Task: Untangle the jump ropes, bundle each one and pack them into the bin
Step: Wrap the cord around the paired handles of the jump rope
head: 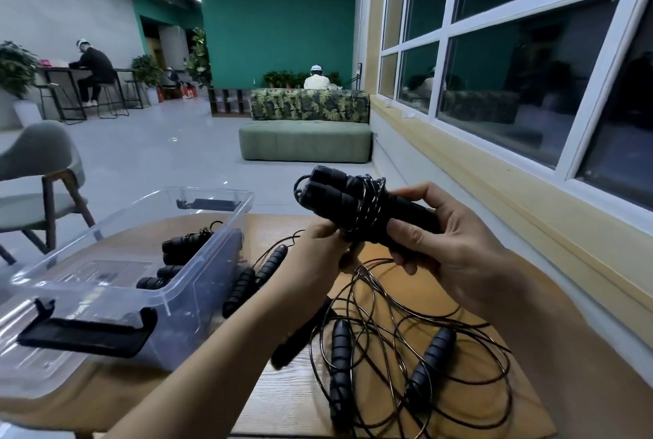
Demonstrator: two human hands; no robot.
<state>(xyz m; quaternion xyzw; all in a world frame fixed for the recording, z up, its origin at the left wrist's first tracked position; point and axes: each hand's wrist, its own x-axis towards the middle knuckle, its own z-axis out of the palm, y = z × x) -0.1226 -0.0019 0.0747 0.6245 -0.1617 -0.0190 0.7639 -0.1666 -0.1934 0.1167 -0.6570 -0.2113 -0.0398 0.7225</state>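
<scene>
My right hand [456,244] grips a pair of black foam jump rope handles [339,187] held side by side above the table, with thin black cord wound around their middle. My left hand [318,251] pinches that cord just below the handles. The loose cord [374,297] hangs from there down to a tangled pile of ropes [417,361] with several black handles on the wooden table [282,399]. A clear plastic bin [198,261] stands at the left with bundled ropes [183,247] inside. More handles [243,286] lie beside the bin's right wall.
The bin has black latch handles [84,332] at its near and far ends. A grey chair [39,184] stands to the left of the table, a wall with windows [512,85] runs along the right. A green sofa [305,141] and seated people are far off.
</scene>
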